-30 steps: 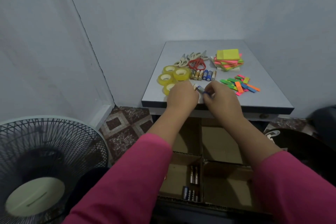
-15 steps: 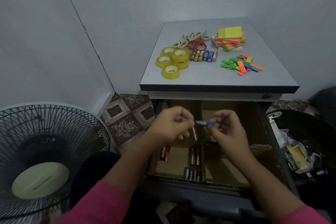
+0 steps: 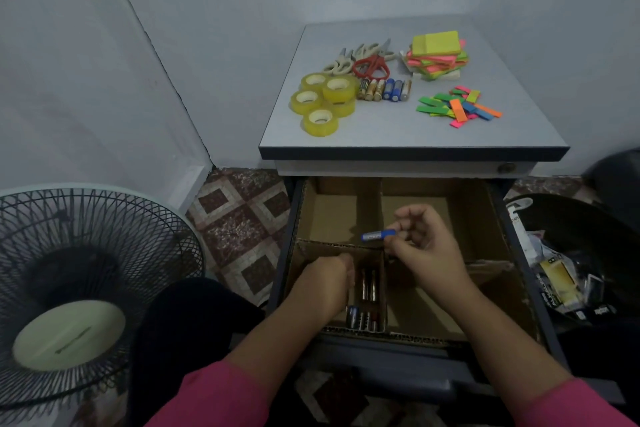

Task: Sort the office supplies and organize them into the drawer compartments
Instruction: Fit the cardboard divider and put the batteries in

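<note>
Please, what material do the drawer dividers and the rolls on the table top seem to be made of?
The drawer dividers look like plain brown corrugated cardboard with a matte finish: the cut edges are rough and wavy. The rolls seem to be clear, yellowish plastic adhesive tape on pale cores, probably card: their sides are glossy and translucent.

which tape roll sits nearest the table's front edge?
The lone tape roll at the front of the cluster; the other rolls sit behind it, toward the scissors.

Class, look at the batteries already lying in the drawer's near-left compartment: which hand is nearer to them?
Left. The left hand is down in that compartment beside the batteries; the right hand hovers higher, pinching a blue battery.
</note>
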`<action>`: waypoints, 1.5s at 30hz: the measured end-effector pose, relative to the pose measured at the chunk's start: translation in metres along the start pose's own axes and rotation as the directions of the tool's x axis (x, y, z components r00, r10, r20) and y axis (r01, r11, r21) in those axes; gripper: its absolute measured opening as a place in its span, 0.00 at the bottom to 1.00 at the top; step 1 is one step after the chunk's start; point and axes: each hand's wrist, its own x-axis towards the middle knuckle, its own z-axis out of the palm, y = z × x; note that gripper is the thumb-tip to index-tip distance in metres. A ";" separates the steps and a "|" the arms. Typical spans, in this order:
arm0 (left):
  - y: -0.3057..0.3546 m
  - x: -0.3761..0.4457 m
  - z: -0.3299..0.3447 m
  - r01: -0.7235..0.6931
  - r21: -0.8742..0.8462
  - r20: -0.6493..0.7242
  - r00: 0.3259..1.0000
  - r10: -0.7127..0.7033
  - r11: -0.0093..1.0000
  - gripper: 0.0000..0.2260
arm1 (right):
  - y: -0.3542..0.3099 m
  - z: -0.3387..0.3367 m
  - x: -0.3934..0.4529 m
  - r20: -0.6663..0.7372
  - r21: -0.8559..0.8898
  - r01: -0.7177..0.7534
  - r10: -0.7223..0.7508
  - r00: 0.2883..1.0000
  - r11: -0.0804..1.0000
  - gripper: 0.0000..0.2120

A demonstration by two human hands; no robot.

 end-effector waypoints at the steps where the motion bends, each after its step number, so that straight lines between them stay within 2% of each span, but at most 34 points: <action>1: -0.001 0.000 0.002 0.014 -0.053 0.003 1.000 -0.014 0.998 0.08 | 0.000 0.000 0.000 0.001 -0.004 -0.002 0.002 1.000 1.000 0.18; 3: -0.003 0.001 0.003 0.025 -0.108 -0.004 1.000 -0.026 0.994 0.11 | -0.001 0.000 -0.001 0.003 -0.007 0.000 0.000 1.000 1.000 0.18; 7: -0.008 0.000 0.006 0.058 0.043 -0.034 0.998 -0.056 0.997 0.09 | -0.002 0.000 -0.001 0.014 -0.029 -0.010 0.011 1.000 1.000 0.17; 11: -0.004 0.001 0.005 0.115 0.096 0.067 0.990 -0.122 0.989 0.08 | -0.002 0.000 -0.002 0.022 -0.037 -0.015 0.016 1.000 0.999 0.17; 16: 0.004 0.013 0.001 0.215 -0.050 0.193 0.960 -0.202 0.975 0.11 | -0.002 0.000 -0.002 0.035 -0.058 -0.018 0.020 0.999 0.998 0.16; 20: -0.007 0.012 0.003 0.168 -0.108 0.131 0.979 -0.154 0.980 0.09 | -0.004 -0.001 -0.004 0.055 -0.114 -0.039 0.046 0.997 0.993 0.14; 23: -0.009 0.011 -0.001 0.170 -0.132 0.031 0.985 -0.168 0.977 0.09 | -0.013 -0.002 -0.007 0.152 -0.249 -0.025 0.064 0.986 0.968 0.11; 25: -0.009 0.010 -0.004 0.160 -0.103 0.004 0.987 -0.160 0.982 0.10 | -0.025 -0.001 -0.010 0.302 -0.440 0.052 0.093 0.949 0.896 0.11; 27: -0.010 0.009 -0.005 0.170 -0.115 -0.012 0.985 -0.173 0.979 0.10 | -0.035 0.009 -0.010 0.446 -0.659 0.199 0.164 0.880 0.725 0.09; 28: -0.010 0.010 -0.006 0.172 -0.176 -0.036 0.983 -0.181 0.969 0.11 | -0.037 0.018 -0.008 0.487 -0.730 0.265 0.208 0.848 0.630 0.10; 31: -0.010 0.014 -0.008 0.246 -0.425 0.017 0.964 -0.264 0.871 0.13 | -0.035 0.045 -0.006 0.507 -0.843 0.357 0.372 0.778 0.403 0.12; 33: -0.009 0.015 -0.008 0.271 -0.511 0.024 0.953 -0.302 0.815 0.15 | -0.028 0.059 -0.010 0.509 -0.858 0.424 0.371 0.777 0.289 0.13; 39: -0.014 0.011 -0.006 0.261 -0.572 0.024 0.953 -0.302 0.778 0.18 | -0.010 0.073 -0.018 0.465 -0.884 0.456 0.308 0.830 0.103 0.15; 45: -0.015 0.012 -0.006 0.256 -0.570 0.024 0.955 -0.295 0.781 0.18 | -0.003 0.076 -0.016 0.446 -0.894 0.437 0.289 0.847 0.099 0.15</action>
